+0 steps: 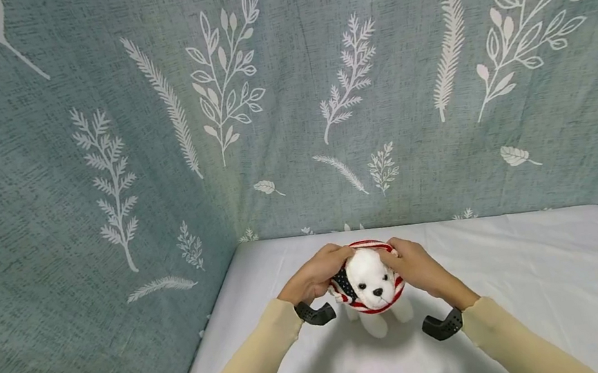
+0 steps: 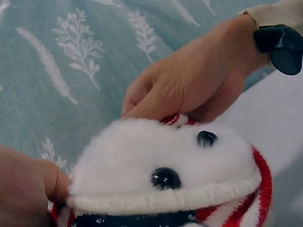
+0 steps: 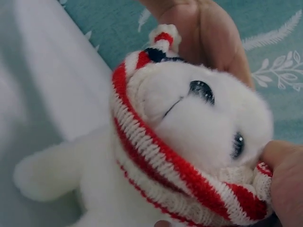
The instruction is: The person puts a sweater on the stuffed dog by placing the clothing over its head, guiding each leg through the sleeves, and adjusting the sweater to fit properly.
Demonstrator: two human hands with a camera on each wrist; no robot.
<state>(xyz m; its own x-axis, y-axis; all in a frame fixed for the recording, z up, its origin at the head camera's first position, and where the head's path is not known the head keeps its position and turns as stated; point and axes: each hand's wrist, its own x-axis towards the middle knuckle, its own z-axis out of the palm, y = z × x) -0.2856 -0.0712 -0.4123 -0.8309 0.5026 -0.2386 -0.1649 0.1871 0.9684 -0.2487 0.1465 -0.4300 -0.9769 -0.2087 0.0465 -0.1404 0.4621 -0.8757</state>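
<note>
A white plush dog (image 1: 369,276) stands on the white-covered table, facing me. Around its head and neck sits a knitted garment (image 3: 156,146), striped red and white with a navy, star-dotted part. My left hand (image 1: 321,271) grips the garment's edge beside one side of the head. On the other side, my right hand (image 1: 416,264) pinches the edge, with the thumb against the plush head. The dog's dark eyes and muzzle show inside the opening, framed by a cream ribbed band (image 2: 161,201). Most of its back and the fingertips behind the head are hidden.
The table (image 1: 525,281) is covered by a white sheet with light creases. Grey-green curtains (image 1: 285,97) with white leaf prints stand behind it and along the left side. A black wrist device (image 1: 443,325) is on the right wrist, another (image 1: 316,313) on the left.
</note>
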